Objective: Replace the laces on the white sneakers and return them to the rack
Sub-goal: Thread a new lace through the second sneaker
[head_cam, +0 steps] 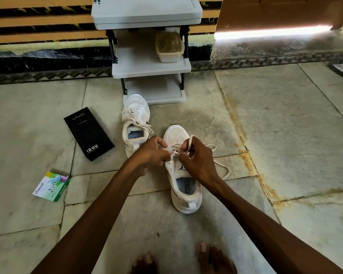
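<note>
Two white sneakers stand on the stone floor. The near sneaker (184, 184) points away from me, its cream lace (223, 171) partly threaded and trailing to the right. My left hand (151, 153) pinches the lace at the eyelets on the shoe's left side. My right hand (196, 157) grips a loop of the same lace above the tongue. The far sneaker (136, 119) is laced, with loose lace ends, and sits just in front of the grey shoe rack (151, 68).
A black phone box (88, 133) lies on the floor to the left, and a small green and white packet (52, 185) nearer me. A beige lidded tub (169, 47) sits on the rack's middle shelf. My bare feet (186, 260) show at the bottom edge.
</note>
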`<state>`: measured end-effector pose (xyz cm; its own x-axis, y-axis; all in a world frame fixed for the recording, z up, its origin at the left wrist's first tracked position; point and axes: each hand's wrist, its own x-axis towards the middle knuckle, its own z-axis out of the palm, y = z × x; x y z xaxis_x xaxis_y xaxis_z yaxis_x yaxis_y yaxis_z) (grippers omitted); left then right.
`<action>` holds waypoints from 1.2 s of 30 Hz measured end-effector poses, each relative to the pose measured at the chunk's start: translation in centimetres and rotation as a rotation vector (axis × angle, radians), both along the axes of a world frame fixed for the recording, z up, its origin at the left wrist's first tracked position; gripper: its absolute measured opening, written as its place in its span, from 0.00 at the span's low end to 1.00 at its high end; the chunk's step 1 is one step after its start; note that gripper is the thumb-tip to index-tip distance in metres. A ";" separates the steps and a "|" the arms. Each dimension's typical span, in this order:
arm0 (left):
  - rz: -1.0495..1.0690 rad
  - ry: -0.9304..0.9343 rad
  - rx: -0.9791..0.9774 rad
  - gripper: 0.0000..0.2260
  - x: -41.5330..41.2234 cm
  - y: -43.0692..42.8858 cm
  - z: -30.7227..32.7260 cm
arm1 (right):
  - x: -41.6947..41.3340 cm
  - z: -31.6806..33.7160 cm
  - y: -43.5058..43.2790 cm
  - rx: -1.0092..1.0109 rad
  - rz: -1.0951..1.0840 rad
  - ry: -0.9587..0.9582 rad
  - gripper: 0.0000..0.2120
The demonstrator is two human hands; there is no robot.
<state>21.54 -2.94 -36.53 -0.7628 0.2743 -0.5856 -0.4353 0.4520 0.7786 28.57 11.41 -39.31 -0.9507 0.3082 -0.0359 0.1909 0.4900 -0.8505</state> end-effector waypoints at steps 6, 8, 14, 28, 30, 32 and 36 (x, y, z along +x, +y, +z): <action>0.022 -0.004 -0.001 0.14 0.0 0.0 -0.2 | 0.3 -0.4 -0.4 -0.030 0.003 0.003 0.06; 0.020 0.010 -0.005 0.13 0.1 0.1 -0.1 | 0.3 -0.7 -0.6 0.005 -0.015 0.019 0.10; 0.025 -0.031 0.085 0.04 0.6 -0.1 -0.3 | -0.1 -0.9 -0.6 0.057 -0.059 0.014 0.13; -0.365 0.808 -0.736 0.09 0.4 1.0 0.7 | 0.6 -0.7 0.1 0.068 -0.073 -0.008 0.22; -0.165 0.957 -0.703 0.10 -0.8 0.5 1.9 | 0.7 -0.7 0.6 0.052 -0.088 -0.040 0.25; 0.189 0.941 -0.464 0.09 -2.0 -0.2 3.7 | 0.7 -0.7 0.8 0.054 -0.085 -0.056 0.27; 0.623 0.343 0.482 0.08 -3.1 -0.5 6.5 | 0.5 -0.8 0.7 0.062 -0.093 -0.076 0.27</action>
<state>18.40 -3.41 -30.05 -0.9703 -0.0941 -0.2227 -0.2000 -0.2050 0.9581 29.10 12.12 -40.07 -0.9130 0.3988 -0.0854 0.3012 0.5180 -0.8006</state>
